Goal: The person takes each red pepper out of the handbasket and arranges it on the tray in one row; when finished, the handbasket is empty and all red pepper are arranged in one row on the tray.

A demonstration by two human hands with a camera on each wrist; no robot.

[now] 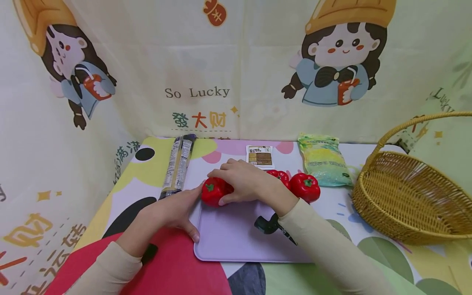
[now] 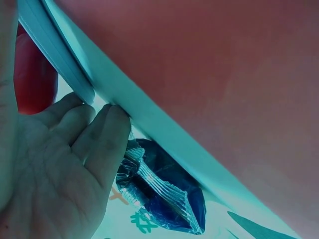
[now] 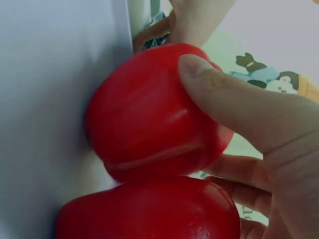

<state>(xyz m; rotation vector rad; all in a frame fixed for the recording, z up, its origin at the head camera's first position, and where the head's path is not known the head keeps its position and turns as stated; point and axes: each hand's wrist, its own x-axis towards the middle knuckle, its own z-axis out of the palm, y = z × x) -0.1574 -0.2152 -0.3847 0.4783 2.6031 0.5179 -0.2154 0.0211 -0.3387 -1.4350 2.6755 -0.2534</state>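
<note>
My right hand (image 1: 241, 180) grips a red bell pepper (image 1: 212, 196) with a green stem at the far left of a lilac cutting board (image 1: 236, 241). In the right wrist view, the thumb presses on this pepper's side, and a second red pepper (image 3: 149, 211) sits against it. My left hand (image 1: 171, 213) is at the board's left edge, thumb spread from the fingers. The left wrist view shows its fingers (image 2: 107, 132) extended, with fingertips right at the board's corner. Two more red peppers (image 1: 305, 187) lie at the board's far right, one partly behind my right forearm.
A dark-handled tool (image 1: 266, 225) lies on the board, partly under my right sleeve. Long plastic-wrapped packs (image 1: 178, 164) are at the back left. Behind the board lie a small brown-and-white packet (image 1: 259, 157) and a yellow-green bag (image 1: 326, 162). A wicker basket (image 1: 391, 205) stands at right.
</note>
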